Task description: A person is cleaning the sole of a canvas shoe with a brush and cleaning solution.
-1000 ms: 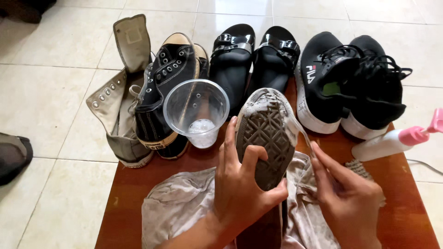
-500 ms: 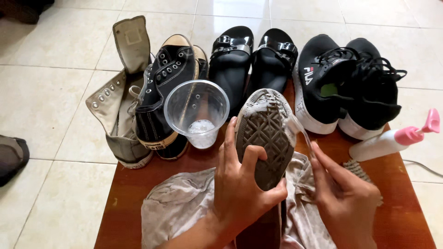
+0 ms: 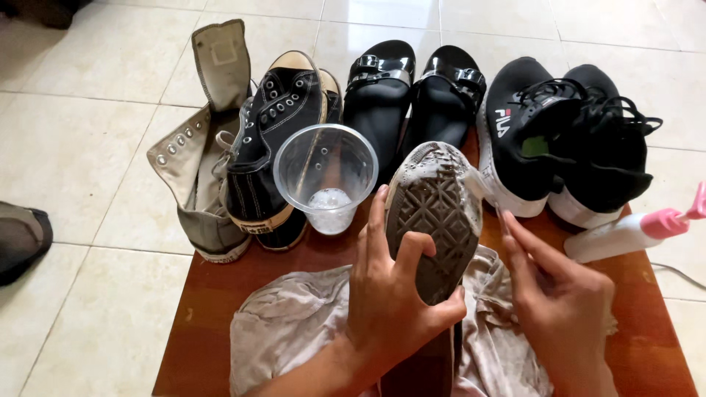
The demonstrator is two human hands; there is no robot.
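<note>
Gripping a sneaker (image 3: 434, 220) sole-up, the left hand (image 3: 390, 309) wraps its fingers (image 3: 376, 242) and thumb around the patterned sole. The right hand (image 3: 559, 301) curls its fingers (image 3: 518, 235) against the shoe's right edge, seemingly pinching something too hidden to identify. Both work over a crumpled cloth (image 3: 294, 323) at the near edge of a small wooden table (image 3: 213, 309). A clear plastic cup (image 3: 326, 176) stands just beyond, and pairs of shoes line the far edge.

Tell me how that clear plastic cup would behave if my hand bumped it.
The clear plastic cup looks thin-walled and holds only a little liquid, so it is probably light and easily tipped. It stands close to the left hand, so a nudge could spill it. A squeeze would likely flex it.
</note>
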